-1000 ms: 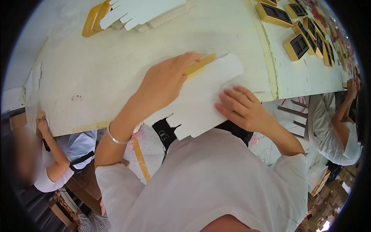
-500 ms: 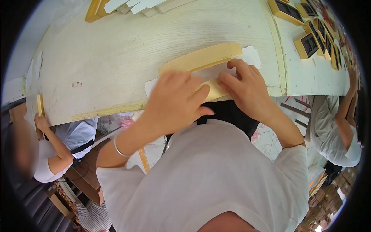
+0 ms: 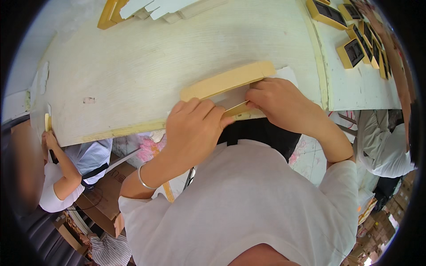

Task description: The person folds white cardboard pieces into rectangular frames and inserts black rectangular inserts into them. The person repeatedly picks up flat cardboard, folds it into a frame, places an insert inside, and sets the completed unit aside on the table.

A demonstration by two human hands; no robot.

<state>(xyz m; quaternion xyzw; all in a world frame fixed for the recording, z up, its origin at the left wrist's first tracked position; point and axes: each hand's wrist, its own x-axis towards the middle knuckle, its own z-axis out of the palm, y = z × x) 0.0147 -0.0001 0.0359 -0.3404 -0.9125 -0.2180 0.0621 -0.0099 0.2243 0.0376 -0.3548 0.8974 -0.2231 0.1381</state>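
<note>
A long yellow cardboard box (image 3: 228,80) with a pale inside lies open near the front edge of the table. My left hand (image 3: 195,124) is closed around its left end, the thumb against the near wall. At the other end my right hand (image 3: 278,103) pinches the right corner and near wall, fingers bent inward. The near wall (image 3: 237,108) stands up as a thin edge between my hands. A white flap (image 3: 287,74) sticks out beyond my right hand. Both box ends are largely hidden by my fingers.
White cut pieces (image 3: 162,6) and a yellow box (image 3: 111,13) lie at the far left. Several yellow boxes with black inserts (image 3: 353,53) stand at the far right. A person at left holds a yellow strip (image 3: 47,122); another person's arm (image 3: 397,62) reaches in at right.
My left hand has settled onto the box's left end. My right fingers have closed on the right end, and the near wall has tipped upright. The person at right has stretched an arm toward the far boxes.
</note>
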